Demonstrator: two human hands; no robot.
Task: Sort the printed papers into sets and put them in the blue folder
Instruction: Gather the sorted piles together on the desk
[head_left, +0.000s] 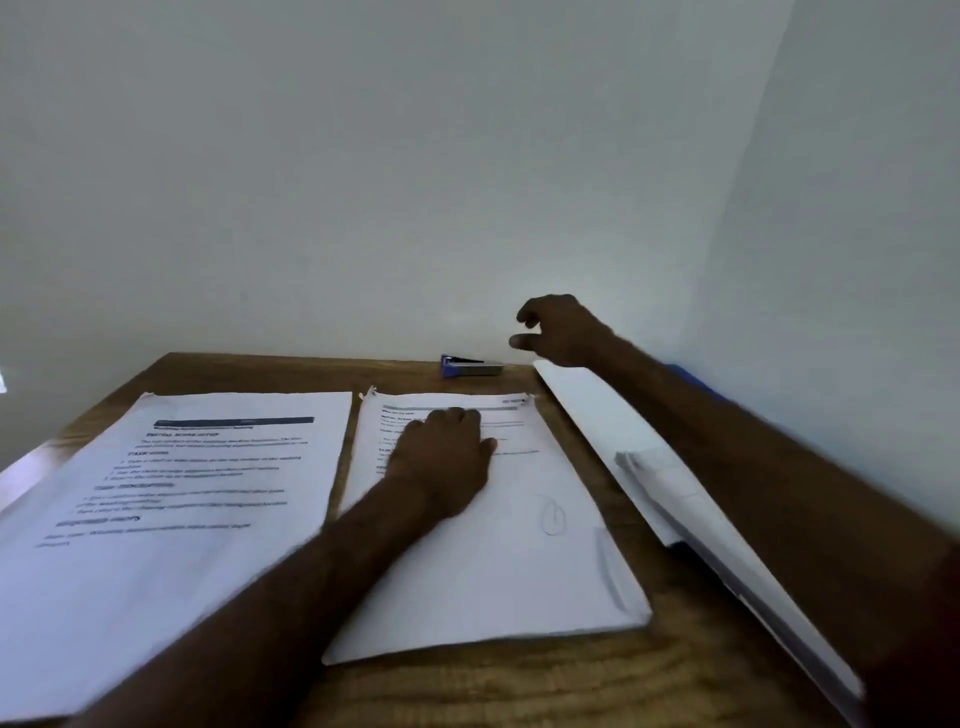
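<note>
Two piles of printed papers lie side by side on the wooden table. The left pile shows dark headings. My left hand rests flat on the upper part of the middle pile. My right hand hovers in the air at the back of the table, fingers apart and empty, just right of a blue stapler. A third stack of white sheets lies along the right side, under my right forearm. A strip of the blue folder shows beyond that arm.
A pale wall stands right behind the table's back edge, and another wall closes in on the right. The table's left corner falls away at the far left. Bare wood shows between the piles and along the front.
</note>
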